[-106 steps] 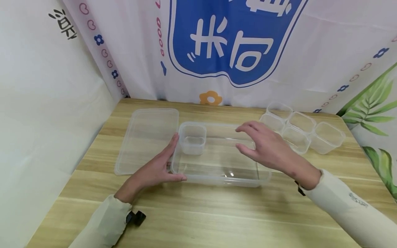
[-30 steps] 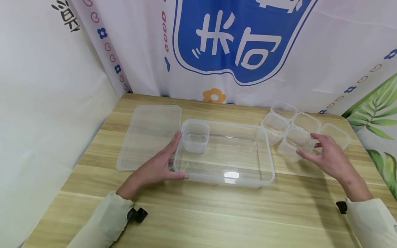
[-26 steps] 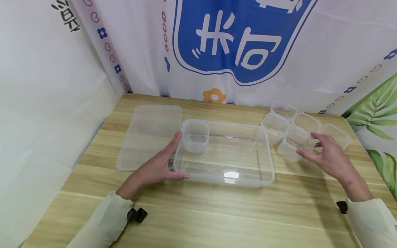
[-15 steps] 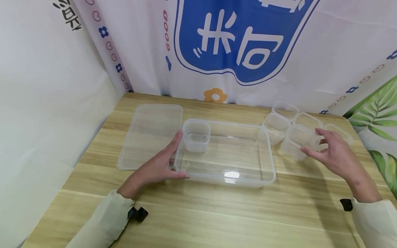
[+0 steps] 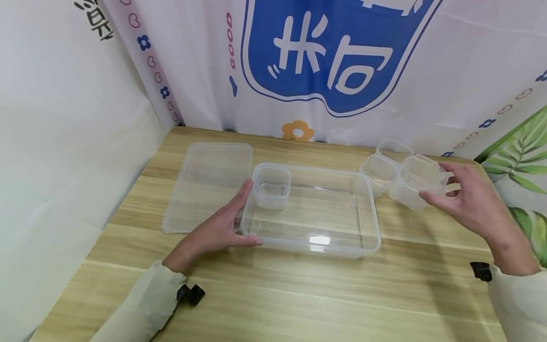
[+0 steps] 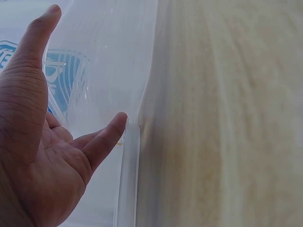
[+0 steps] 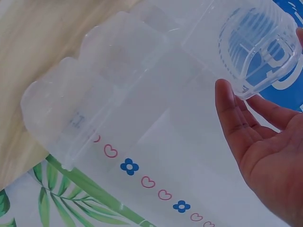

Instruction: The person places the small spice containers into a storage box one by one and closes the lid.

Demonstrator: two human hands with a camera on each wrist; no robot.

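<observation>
Beyond both hands, one printed cloth is being seen behind one wood-grain worktop. One large clear box, standing to the right of the left hand, is being steadied by it at the left end; compared with half a second ago, no shift is being seen in either. To the left of that hand and beyond, one flat lid is being borne by the worktop. The left hand is being held wide, its thumb being placed at the near corner. The right hand is being narrowed around the side of one gripped container; since half a second ago, both are being moved a little farther off and rightward, and the containers behind are being covered. Of the five being counted there then, two neighbouring containers are being clearly shown now, beyond and left of the right hand; the rest are being hidden. One inner container is being kept inside the box's far left corner, just beyond the left hand's fingertips.
</observation>
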